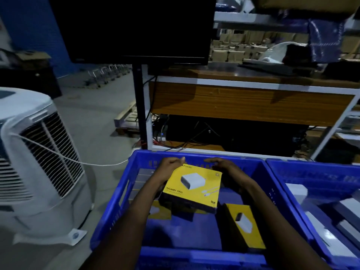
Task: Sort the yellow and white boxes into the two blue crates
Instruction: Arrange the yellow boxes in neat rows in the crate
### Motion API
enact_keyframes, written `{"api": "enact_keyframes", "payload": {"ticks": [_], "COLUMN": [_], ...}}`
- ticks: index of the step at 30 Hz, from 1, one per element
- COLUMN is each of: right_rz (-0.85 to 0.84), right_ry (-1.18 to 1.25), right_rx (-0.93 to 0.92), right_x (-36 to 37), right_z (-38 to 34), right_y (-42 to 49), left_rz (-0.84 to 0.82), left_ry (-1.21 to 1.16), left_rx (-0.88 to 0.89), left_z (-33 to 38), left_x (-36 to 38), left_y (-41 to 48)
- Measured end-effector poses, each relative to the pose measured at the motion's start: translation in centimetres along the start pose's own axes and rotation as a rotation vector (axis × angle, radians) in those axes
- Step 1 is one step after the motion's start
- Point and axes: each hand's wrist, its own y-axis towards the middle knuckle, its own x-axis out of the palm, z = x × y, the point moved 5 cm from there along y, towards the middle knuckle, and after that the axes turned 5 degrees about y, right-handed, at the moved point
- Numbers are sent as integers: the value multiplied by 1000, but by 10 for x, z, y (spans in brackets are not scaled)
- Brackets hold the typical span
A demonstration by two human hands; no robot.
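From the head camera I saw two bare forearms reaching forward over the left blue crate [120, 201]. Both hands held one yellow box [192, 188] flat, face up and above the crate's floor. The left hand [171, 166] curled its fingers round the box's far left corner. The right hand [224, 166] gripped the far right edge, fingers bent over the top. The lid showed a picture of a white charger, a cable and the words "THUMBY TRIO".

Below it, inside the same crate, a second yellow box [247, 225] lay near the right wall, tilted with one long edge raised. A third yellow box [159, 211] peeked out under the held one and the left forearm. Some grey box edges [144, 178] were stacked against the crate's far left wall; I could not tell their colour for sure in the dim light.

The right blue crate [311, 164] stood touching the left one and held several white boxes [327, 238].

To the left of the crates stood a white air cooler [39, 152] on the floor, with a white cord [78, 160] running across its grille. Beyond the crates I saw a dark monitor [136, 28] on a black pole and a wooden surface [251, 102] on a white frame, with tangled cables underneath.
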Motion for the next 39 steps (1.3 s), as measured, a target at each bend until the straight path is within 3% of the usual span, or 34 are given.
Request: {"api": "enact_keyframes", "payload": {"ticks": [2,5,13,21,28,33,37,39], "right_rz": [-29,-86,-74,-124,-175,-106,-52,-81], "right_ry": [69,-70,-262,-457,-587,-631,-799,-747], "right_rx": [86,144,98,108,143,140,282,399], "right_x": [2,4,-7,0,1,0,-14,-16], "right_z": [9,18,25,32,44,43,61,72], "right_y": [1,-2,6,7,11,8,8,4], "left_rz": [10,56,-11,-260,-268,-263,-275,-289], "left_ry": [36,119,196,727,1041,1253,1332,1385], "left_rx": [-23,-7,-8,-9,86,145,168,170], "left_z": [-8,-6,4,5,-3,-11,-16,-19], "left_x": [2,7,10,26,34,41,46,48], "left_y": [-1,-1,-5,-14,-20,-21,-23,-24]}}
